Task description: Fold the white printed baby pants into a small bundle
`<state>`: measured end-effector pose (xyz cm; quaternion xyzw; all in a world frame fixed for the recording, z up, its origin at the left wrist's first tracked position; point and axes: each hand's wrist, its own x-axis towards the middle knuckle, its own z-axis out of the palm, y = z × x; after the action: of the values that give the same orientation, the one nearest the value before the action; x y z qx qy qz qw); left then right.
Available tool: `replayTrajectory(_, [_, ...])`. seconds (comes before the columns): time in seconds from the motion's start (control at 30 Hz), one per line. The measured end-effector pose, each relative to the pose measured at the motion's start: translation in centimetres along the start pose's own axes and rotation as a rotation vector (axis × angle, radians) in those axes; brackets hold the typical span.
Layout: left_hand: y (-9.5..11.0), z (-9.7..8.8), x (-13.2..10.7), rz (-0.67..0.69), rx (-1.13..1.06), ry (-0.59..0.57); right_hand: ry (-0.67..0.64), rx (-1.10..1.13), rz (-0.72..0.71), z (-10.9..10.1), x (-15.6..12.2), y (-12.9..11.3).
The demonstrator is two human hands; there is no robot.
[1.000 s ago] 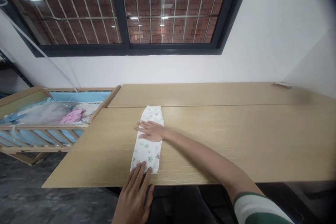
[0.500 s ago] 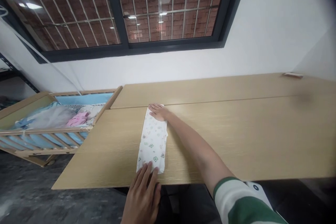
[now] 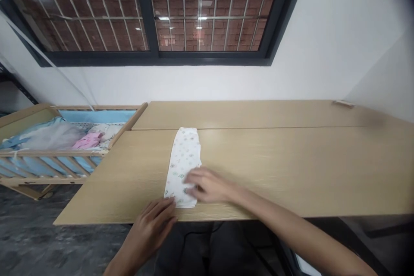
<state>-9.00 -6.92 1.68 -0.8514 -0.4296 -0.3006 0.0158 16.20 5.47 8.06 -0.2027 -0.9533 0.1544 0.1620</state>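
Observation:
A long folded strip of white cloth [image 3: 183, 159] with a small green print lies lengthwise on the light wooden table [image 3: 274, 168]. My right hand [image 3: 209, 185], a little blurred, lies over the near end of the strip with its fingers pointing left. My left hand [image 3: 149, 220] is at the near left corner of the cloth, its fingertips at the edge. Neither hand visibly grips the cloth. The near end of the strip is partly hidden under my right hand.
A wooden crib [image 3: 54, 152] with blue padding stands left of the table, holding a grey cloth and a pink garment [image 3: 87, 141]. A small tan object [image 3: 343, 103] lies at the table's far right. A barred window and white wall rise behind.
My right hand has moved from the far end of the cloth back to its near end. My left hand has shifted left to the cloth's corner. The view has levelled.

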Motion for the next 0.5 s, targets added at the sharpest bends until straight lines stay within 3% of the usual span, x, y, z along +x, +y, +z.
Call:
replayTrajectory(0.13, [0.0,-0.2,-1.1,0.079,-0.055,-0.065,-0.059,-0.101,0.035,0.8,-4.9,-4.0])
replayTrajectory(0.27, [0.6,-1.3,-1.5,0.132,-0.15,-0.126,-0.052,-0.16,0.058,1.1,-6.5,-6.0])
replayTrajectory(0.4, [2.0,-3.1,-0.1,0.052,-0.317,-0.081,-0.069,-0.003,0.151,-1.7,-6.4,-8.0])
replayTrajectory(0.5, [2.7,-5.1,2.9,-0.045,-0.351,0.022,-0.022,0.188,0.237,-5.2,-5.8,-8.8])
